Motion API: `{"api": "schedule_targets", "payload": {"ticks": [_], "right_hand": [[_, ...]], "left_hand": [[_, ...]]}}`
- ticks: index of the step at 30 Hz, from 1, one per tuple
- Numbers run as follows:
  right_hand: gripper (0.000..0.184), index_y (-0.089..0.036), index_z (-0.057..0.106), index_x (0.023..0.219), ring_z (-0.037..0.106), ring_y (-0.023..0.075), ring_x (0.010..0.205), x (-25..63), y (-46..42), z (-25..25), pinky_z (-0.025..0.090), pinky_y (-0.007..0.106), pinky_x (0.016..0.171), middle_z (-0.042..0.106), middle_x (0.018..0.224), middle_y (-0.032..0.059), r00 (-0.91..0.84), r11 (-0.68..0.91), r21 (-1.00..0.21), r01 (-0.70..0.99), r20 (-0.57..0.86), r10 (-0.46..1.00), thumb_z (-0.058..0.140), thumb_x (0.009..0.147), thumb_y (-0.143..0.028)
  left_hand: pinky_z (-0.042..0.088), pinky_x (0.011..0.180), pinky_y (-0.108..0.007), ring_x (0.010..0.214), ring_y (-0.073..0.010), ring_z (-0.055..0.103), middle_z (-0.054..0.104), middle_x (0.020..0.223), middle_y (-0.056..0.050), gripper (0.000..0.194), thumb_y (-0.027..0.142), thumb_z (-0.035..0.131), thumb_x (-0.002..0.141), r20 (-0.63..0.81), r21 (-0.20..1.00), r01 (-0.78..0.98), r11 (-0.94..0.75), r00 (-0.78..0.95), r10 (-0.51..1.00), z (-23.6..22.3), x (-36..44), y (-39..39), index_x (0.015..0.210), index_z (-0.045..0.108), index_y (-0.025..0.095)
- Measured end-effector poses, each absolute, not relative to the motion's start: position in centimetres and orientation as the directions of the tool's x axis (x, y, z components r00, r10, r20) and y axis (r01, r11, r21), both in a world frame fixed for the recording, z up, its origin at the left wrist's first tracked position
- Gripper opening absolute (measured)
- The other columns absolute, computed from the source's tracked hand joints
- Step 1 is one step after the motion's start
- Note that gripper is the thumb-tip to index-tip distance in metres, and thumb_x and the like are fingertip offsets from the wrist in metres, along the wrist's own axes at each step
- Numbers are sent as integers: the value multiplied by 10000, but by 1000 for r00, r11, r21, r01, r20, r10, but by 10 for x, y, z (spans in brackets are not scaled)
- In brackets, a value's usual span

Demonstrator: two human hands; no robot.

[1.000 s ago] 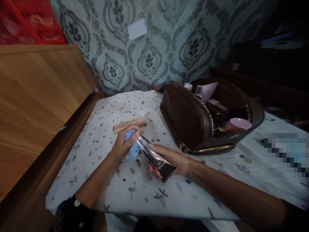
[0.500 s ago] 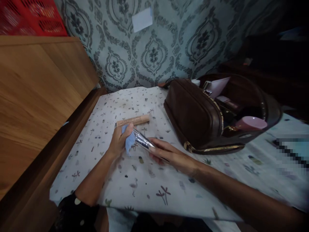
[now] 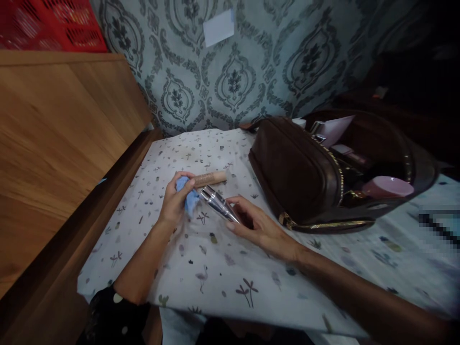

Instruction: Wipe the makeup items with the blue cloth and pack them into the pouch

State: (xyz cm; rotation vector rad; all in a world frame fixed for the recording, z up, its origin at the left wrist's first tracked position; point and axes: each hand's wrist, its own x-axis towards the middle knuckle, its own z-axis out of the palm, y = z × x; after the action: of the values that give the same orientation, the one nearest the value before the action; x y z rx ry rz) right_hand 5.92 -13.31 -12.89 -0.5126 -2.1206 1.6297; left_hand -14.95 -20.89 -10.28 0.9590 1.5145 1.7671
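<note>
Left hand (image 3: 174,199) half curled around a blue cloth (image 3: 189,201). Right hand (image 3: 262,230) partly closed, thumb and fingers pinching a silver tube (image 3: 220,205) tilted over the patterned tablecloth (image 3: 215,268), brown bag (image 3: 294,172) to its right. Beige tube (image 3: 212,178) lies just beyond. Half a second ago left fingers and cloth wrapped the silver end; now they're off it, cloth just beside. Contact there: can't tell.

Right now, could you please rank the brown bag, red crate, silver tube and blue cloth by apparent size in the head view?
1. Brown bag
2. Red crate
3. Silver tube and blue cloth: too alike to rank
</note>
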Motion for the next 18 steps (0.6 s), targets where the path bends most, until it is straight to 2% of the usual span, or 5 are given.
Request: {"api": "schedule_targets", "payload": {"ticks": [3,7,10,14,18], "right_hand": [[476,-217,544,1168,505,140,654,58,-132,-130,397,277,604,553,756,-27,-883,26,-999,-30,39,468,661,845,-547],[469,-194,564,1081,572,127,658,59,-134,-125,430,266,611,649,806,8,-929,-273,-960,-64,-43,367,694,827,-567],[486,-183,592,1044,594,120,645,60,-135,-122,433,257,597,681,814,23,-961,-404,-914,-28,-87,263,724,796,-581],[462,-185,620,1013,609,117,641,60,-135,-123,427,244,579,691,801,20,-963,-412,-911,-9,-104,250,745,779,-562],[442,-186,622,1012,606,116,641,58,-135,-124,427,242,583,695,802,21,-946,-425,-905,-31,-110,304,747,786,-544]], "left_hand": [[543,762,-248,910,-160,677,674,1001,-7,432,377,786,765,147,976,-55,-213,-558,817,-103,-151,-210,1118,572,248],[503,999,-338,1297,-237,558,632,1303,-43,440,414,711,837,144,935,-210,-286,-512,847,-106,-143,-212,1224,550,280],[475,1064,-399,1336,-259,530,612,1369,-73,429,459,609,909,99,907,-325,-268,-454,885,-103,-132,-213,1280,554,251],[505,1024,-476,1236,-292,606,597,1395,-105,541,589,514,936,24,891,-411,-192,-380,925,-96,-123,-215,1344,535,233],[506,996,-416,1150,-267,641,663,1279,-114,561,538,571,902,23,888,-416,-195,-384,923,-96,-129,-215,1337,552,184]]}}
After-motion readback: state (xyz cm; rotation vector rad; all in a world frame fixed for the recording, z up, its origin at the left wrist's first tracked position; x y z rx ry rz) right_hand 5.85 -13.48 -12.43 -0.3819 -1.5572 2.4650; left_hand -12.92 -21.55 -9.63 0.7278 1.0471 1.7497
